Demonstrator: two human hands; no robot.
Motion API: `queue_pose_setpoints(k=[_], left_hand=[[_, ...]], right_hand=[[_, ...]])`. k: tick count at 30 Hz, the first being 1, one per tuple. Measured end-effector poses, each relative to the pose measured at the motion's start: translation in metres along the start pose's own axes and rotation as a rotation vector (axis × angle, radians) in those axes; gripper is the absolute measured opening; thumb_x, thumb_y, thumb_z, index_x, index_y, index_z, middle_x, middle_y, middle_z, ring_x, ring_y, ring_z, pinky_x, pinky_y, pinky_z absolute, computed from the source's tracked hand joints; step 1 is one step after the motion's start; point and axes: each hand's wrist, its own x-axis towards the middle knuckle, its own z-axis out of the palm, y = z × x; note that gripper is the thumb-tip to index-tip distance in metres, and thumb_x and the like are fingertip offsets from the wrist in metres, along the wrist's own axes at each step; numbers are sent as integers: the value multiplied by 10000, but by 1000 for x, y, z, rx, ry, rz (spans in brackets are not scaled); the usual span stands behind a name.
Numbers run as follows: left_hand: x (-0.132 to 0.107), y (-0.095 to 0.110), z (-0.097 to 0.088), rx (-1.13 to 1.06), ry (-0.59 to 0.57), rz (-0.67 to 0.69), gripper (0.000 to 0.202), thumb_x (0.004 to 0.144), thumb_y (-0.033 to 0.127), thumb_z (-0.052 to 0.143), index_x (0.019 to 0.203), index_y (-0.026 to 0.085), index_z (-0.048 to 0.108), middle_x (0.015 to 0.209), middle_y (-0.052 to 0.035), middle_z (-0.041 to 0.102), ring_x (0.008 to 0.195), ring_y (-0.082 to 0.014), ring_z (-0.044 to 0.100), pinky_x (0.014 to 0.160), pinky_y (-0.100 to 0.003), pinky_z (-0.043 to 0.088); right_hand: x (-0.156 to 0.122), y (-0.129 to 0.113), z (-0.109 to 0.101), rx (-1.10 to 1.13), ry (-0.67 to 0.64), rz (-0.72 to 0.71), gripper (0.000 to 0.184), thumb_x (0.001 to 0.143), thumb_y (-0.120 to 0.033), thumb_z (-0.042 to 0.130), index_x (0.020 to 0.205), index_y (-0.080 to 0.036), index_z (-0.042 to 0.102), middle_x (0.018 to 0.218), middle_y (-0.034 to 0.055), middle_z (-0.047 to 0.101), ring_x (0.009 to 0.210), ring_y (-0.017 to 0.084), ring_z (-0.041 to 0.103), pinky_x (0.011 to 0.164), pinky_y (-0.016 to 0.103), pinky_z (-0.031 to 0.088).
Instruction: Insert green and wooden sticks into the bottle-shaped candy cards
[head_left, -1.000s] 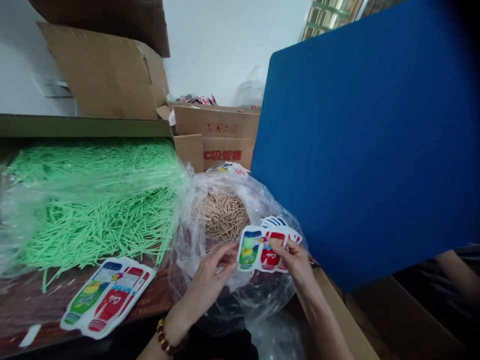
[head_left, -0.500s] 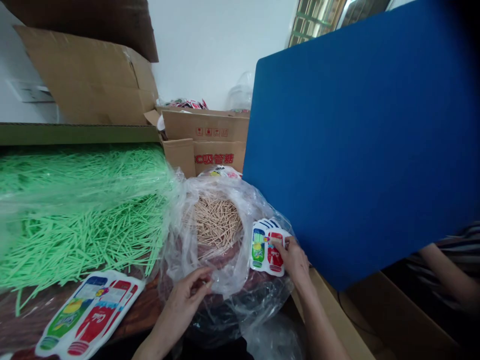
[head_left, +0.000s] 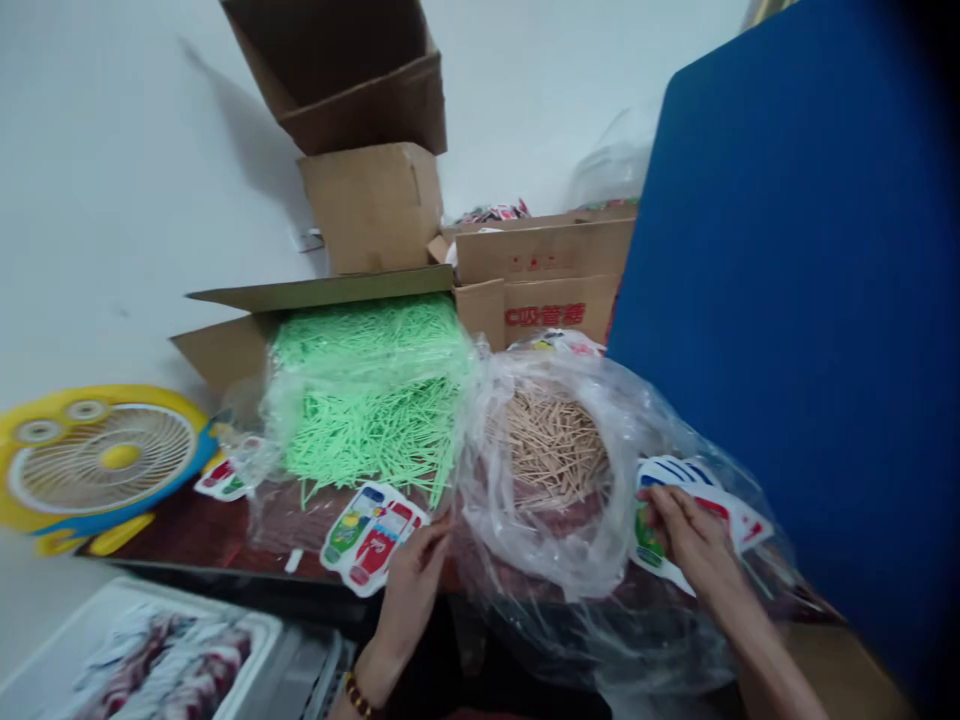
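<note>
A white wall (head_left: pixel 150 250) stands behind our desk (head_left: pixel 199 525). Our left hand (head_left: pixel 411 585) is narrow, at the right edge of the left cards (head_left: pixel 375 538), before the green straws (head_left: pixel 367 410); we cannot tell if it holds anything. Our right hand (head_left: pixel 694 535) lies over the right cards (head_left: pixel 731 512), beside the bag (head_left: pixel 592 572), its grip unclear to us

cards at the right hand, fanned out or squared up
Fanned out: past the right hand, several edges of the cards show side by side, not lined up.
</note>
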Motion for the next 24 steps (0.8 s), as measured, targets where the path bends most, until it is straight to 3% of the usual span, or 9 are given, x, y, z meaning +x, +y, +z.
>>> queue_pose_setpoints(k=[3, 5, 7, 10, 13, 15, 18, 22, 24], left_hand=[[10, -42, -49, 244, 292, -46, 319, 860, 376, 500, 1028, 157, 659, 1031, -117, 697, 973, -261, 634, 907, -400, 476], [17, -62, -76, 470, 342, -77, 348, 859, 377, 483, 1070, 148, 639, 1047, -126, 677, 1003, -283, 611, 917, -437, 458], [24, -74, -91, 547, 349, -108, 350, 851, 368, 500, 1088, 150, 636, 1093, -137, 651, 1056, -310, 575, 940, -478, 423], [32, -79, -96, 582, 329, -157, 349, 855, 377, 513, 1115, 177, 633, 1133, -139, 620, 1075, -330, 542, 929, -511, 401], [36, -80, -93, 606, 304, -212, 366, 874, 380, 492, 1164, 192, 612, 1151, -145, 595, 1067, -347, 526, 893, -523, 405], [37, -83, -91, 609, 283, -239, 376, 871, 370, 496, 1187, 195, 599, 1181, -148, 580, 1074, -358, 518, 885, -529, 404], [38, -92, -94, 611, 239, -267, 406, 873, 375, 489, 1222, 187, 575, 1263, -153, 548, 1119, -362, 501, 911, -529, 398], [46, -104, -101, 620, 212, -268, 421, 888, 413, 453, 1222, 183, 568, 1265, -148, 560, 1120, -349, 519, 900, -493, 426], [53, -110, -104, 632, 193, -254, 412, 889, 426, 448, 1201, 190, 578, 1194, -145, 601, 1088, -342, 544, 870, -477, 443]], right_hand=[[-3, -37, 49, 3, -245, -183, 385, 888, -510, 408, 798, -197, 613, 642, 5, 594, 591, 158, 529, 561, 253, 397], [-3, -60, 83, -14, -334, -283, 313, 872, -459, 450, 816, -203, 621, 684, 7, 614, 664, 171, 551, 619, 256, 402], [1, -82, 118, -55, -395, -349, 240, 850, -393, 481, 761, -208, 604, 635, -12, 574, 617, 157, 513, 590, 246, 367], [12, -114, 172, -59, -496, -476, 268, 855, -329, 460, 630, -202, 532, 597, -20, 532, 587, 134, 463, 575, 235, 327], [26, -142, 224, -23, -617, -502, 277, 844, -321, 490, 599, -194, 519, 562, -37, 514, 575, 115, 467, 555, 208, 331], [37, -151, 248, -23, -650, -479, 272, 841, -327, 498, 608, -191, 535, 542, -50, 522, 519, 100, 476, 518, 194, 339], [57, -143, 252, -39, -560, -420, 310, 879, -370, 432, 659, -189, 553, 566, -44, 545, 481, 98, 475, 499, 198, 358], [87, -105, 207, -126, -323, -360, 323, 876, -409, 421, 699, -188, 577, 619, 0, 579, 588, 148, 518, 611, 250, 413], [102, -86, 181, -178, -280, -356, 251, 835, -375, 476, 764, -183, 621, 726, 35, 647, 709, 183, 573, 718, 288, 439]])
